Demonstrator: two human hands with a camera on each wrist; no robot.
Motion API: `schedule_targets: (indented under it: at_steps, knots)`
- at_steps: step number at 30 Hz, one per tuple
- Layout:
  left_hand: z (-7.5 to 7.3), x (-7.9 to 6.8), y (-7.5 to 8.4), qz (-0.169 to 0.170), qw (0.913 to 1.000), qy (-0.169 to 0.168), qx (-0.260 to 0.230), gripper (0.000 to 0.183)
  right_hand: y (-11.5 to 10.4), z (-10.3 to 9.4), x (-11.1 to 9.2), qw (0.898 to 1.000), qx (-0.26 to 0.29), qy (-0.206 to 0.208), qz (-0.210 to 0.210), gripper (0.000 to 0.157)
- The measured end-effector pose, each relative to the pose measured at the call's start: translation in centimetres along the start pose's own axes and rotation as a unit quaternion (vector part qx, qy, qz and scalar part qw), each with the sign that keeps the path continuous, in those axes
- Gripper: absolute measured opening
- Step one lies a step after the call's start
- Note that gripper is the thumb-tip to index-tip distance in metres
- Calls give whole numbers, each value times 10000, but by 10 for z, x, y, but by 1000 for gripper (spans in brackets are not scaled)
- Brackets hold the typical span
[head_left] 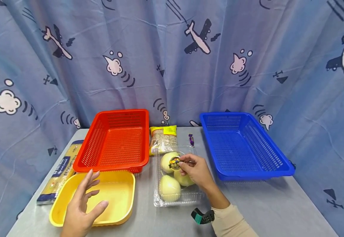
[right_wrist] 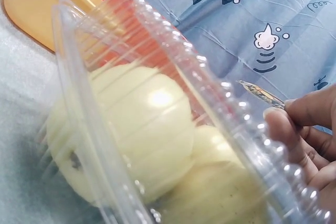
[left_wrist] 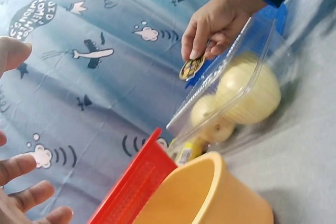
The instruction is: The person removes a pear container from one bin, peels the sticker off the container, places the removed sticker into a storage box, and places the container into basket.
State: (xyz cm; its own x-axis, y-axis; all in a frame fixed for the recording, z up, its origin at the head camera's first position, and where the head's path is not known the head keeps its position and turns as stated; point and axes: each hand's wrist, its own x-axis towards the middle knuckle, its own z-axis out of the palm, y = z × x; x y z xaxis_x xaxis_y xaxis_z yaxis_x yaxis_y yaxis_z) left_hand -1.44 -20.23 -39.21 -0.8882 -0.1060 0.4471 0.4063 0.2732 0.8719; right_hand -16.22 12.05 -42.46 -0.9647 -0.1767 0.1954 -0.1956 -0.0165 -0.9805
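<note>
My right hand (head_left: 197,171) pinches a small dark label with gold and coloured print (head_left: 174,163) between thumb and fingertips. In the left wrist view, that label (left_wrist: 192,68) is over the top of a clear plastic clamshell box (head_left: 178,199). Inside the box lie three pale yellow-green round fruits (head_left: 170,188), seen close up through the ribbed plastic as a fruit (right_wrist: 139,124) in the right wrist view. My left hand (head_left: 81,204) hovers over the yellow basin (head_left: 117,191), its fingers spread and nothing in them.
A red basket (head_left: 121,141) stands behind the basin, a blue basket (head_left: 234,148) at the right. Behind the box lie a yellow-edged food bag (head_left: 163,138) and a purple-wrapped candy (head_left: 191,139). A long yellow-and-blue packet (head_left: 61,171) is at the left. A patterned curtain (head_left: 166,65) closes the back.
</note>
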Motion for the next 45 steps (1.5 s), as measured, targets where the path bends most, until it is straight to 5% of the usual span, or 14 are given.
schedule_targets:
  at_steps: [5,16,21,36,45]
  knots:
    - [-6,-1,2,-375,9990,44,225,90,0,-1,0,10000,-17,-22,-17,12]
    - [-20,-1,-5,-20,9994,279,197,93,0,-1,0,10000,63,-13,-42,13]
    - [-25,-4,-7,-282,9971,379,595,94,-1,0,0,9999,94,1,-108,13]
    - [-46,-10,-22,-1168,9733,788,1812,94,3,0,0,9993,206,-39,-325,13]
    - [-58,-14,-37,-1704,9583,828,2141,93,3,-2,-1,9993,247,-43,-290,14]
